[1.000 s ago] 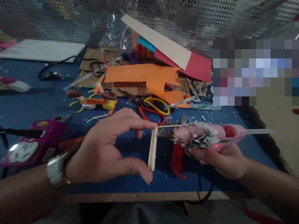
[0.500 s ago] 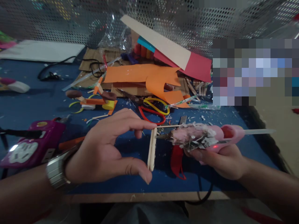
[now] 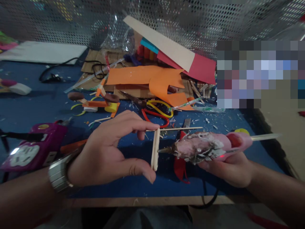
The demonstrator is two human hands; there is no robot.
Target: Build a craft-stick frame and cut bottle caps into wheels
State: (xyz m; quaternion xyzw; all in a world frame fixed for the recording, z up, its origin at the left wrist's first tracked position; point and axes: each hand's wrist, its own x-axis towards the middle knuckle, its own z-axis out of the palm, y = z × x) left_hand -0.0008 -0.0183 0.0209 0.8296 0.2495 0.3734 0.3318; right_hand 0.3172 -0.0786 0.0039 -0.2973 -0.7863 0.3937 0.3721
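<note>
Table edge: wooden front edge (image 3: 147, 201) of the blue table (image 3: 47, 105) is nearest to the camera, with a black cable hanging over it at the right.
Left hand: left hand (image 3: 105, 152) wears a metal watch (image 3: 57, 175) on the wrist; index finger and thumb are pinching the ends of the stick piece, the other fingers loosely curled.
Stick piece: craft sticks (image 3: 155, 149) stand upright between thumb and index finger, above the table and in front of the person.
Right hand: right hand (image 3: 228, 170) is closed around the grip of the pink glue gun (image 3: 205, 148), which lies about level.
Glue gun: its body is covered with dried glue and scraps; the nozzle points left and its tip is just beside the sticks, touching or almost, I cannot tell which. A glue rod sticks out at the back.
Under the gun: red piece (image 3: 179, 167) lies on the table.
Left side: purple device (image 3: 33, 146) stands near the left wrist.
Middle: thin skewer (image 3: 176, 129), then scissors with red and yellow handles (image 3: 154, 113).
Farther: orange paper (image 3: 152, 79), red paper (image 3: 202, 68) and cardboard strip (image 3: 162, 41).
Back: perforated metal wall (image 3: 71, 19).
</note>
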